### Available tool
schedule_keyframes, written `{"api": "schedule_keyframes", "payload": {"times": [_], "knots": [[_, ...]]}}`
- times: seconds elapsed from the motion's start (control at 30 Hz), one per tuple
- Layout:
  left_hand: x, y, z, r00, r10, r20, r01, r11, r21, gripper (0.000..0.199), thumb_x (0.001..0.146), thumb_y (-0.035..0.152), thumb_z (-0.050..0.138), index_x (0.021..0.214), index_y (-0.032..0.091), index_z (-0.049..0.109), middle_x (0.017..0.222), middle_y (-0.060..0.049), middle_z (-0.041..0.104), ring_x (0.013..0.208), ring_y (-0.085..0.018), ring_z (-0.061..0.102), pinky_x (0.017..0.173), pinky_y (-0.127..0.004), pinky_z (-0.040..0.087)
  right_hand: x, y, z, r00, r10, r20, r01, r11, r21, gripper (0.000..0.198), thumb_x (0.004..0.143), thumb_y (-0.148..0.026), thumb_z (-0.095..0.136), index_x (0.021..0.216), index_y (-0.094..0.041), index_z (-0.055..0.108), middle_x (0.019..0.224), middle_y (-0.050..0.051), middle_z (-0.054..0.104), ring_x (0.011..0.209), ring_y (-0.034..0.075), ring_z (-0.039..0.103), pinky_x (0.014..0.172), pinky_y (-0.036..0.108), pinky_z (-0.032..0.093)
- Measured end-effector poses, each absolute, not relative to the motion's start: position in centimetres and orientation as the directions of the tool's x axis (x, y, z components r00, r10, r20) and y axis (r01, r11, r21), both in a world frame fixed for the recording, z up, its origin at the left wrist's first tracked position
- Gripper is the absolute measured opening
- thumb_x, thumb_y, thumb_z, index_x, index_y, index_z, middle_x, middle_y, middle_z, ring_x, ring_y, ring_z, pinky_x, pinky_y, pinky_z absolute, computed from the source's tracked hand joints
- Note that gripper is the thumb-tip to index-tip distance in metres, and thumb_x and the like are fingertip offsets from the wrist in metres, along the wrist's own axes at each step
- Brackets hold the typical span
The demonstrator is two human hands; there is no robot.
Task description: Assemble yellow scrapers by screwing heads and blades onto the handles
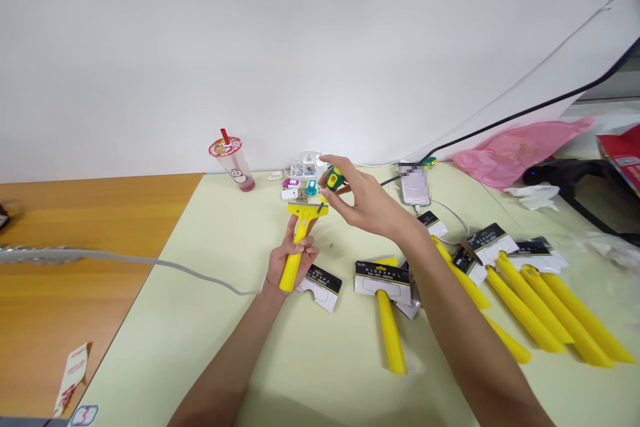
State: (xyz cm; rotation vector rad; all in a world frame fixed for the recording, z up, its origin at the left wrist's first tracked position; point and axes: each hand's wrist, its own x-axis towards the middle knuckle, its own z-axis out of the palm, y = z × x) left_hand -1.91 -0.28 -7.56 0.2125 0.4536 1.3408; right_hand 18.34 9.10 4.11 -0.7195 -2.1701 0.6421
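Observation:
My left hand (291, 259) is closed round the handle of a yellow scraper (300, 237), its wide head pointing away from me. In my right hand (363, 197) is a screwdriver (334, 179) with a green and yellow handle. The screwdriver's shaft slants down to the right side of the scraper head; whether the tip sits in a screw is too small to tell. Under my left wrist lies a black and white card (321, 285). Nearer my right forearm rests another yellow scraper (391, 333) with its card (383, 281) over the head.
Several yellow scrapers (530, 307) with cards lie at the right. A phone (415, 185) on a cable, a pink bag (520, 152) and a white power strip (305, 167) are along the wall. A drink cup (235, 163) stands back left; a grey cable (165, 263) crosses the left side.

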Motion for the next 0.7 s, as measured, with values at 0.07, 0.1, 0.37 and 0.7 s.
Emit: {"api": "schedule_keyframes", "payload": {"times": [0.07, 0.1, 0.37, 0.7], "knots": [[-1.94, -0.3, -7.6, 0.158, 0.969, -0.189, -0.886, 0.223, 0.405, 0.08, 0.069, -0.006, 0.069, 0.136, 0.036, 0.074, 0.159, -0.006, 0.062, 0.076, -0.004, 0.056, 0.076, -0.022, 0.05, 18.36, 9.06, 4.1, -0.571, 0.653, 0.497, 0.262, 0.719, -0.644, 0.053, 0.113, -0.039, 0.054, 0.164, -0.033, 0.04, 0.147, 0.012, 0.068, 0.113, 0.029, 0.076, 0.099, 0.053, 0.069], [-1.95, -0.31, -7.6, 0.16, 0.969, -0.187, -0.886, 0.224, 0.406, 0.08, 0.069, -0.006, 0.07, 0.137, 0.036, 0.073, 0.159, -0.006, 0.062, 0.076, -0.004, 0.056, 0.076, -0.022, 0.05, 18.37, 9.08, 4.07, -0.568, 0.654, 0.5, 0.254, 0.717, -0.649, 0.053, 0.113, -0.039, 0.054, 0.164, -0.033, 0.041, 0.147, 0.012, 0.068, 0.113, 0.028, 0.076, 0.099, 0.053, 0.069], [-1.78, -0.39, -7.16, 0.159, 0.969, -0.19, -0.86, 0.231, 0.456, 0.085, 0.067, -0.003, 0.071, 0.141, 0.039, 0.07, 0.157, -0.005, 0.063, 0.076, -0.005, 0.054, 0.075, -0.023, 0.05, 18.49, 9.47, 3.9, -0.495, 0.673, 0.549, 0.322, 0.729, -0.604, 0.046, 0.11, -0.049, 0.067, 0.151, -0.033, 0.055, 0.117, 0.007, 0.078, 0.089, 0.026, 0.079, 0.088, 0.047, 0.069], [-1.94, -0.32, -7.56, 0.148, 0.97, -0.192, -0.859, 0.222, 0.461, 0.088, 0.069, -0.003, 0.069, 0.146, 0.04, 0.068, 0.161, -0.005, 0.061, 0.077, -0.006, 0.055, 0.077, -0.026, 0.049, 18.44, 9.35, 3.86, -0.575, 0.621, 0.532, 0.275, 0.76, -0.589, 0.055, 0.112, -0.031, 0.053, 0.165, -0.031, 0.039, 0.145, 0.014, 0.067, 0.118, 0.03, 0.071, 0.103, 0.056, 0.064]]}}
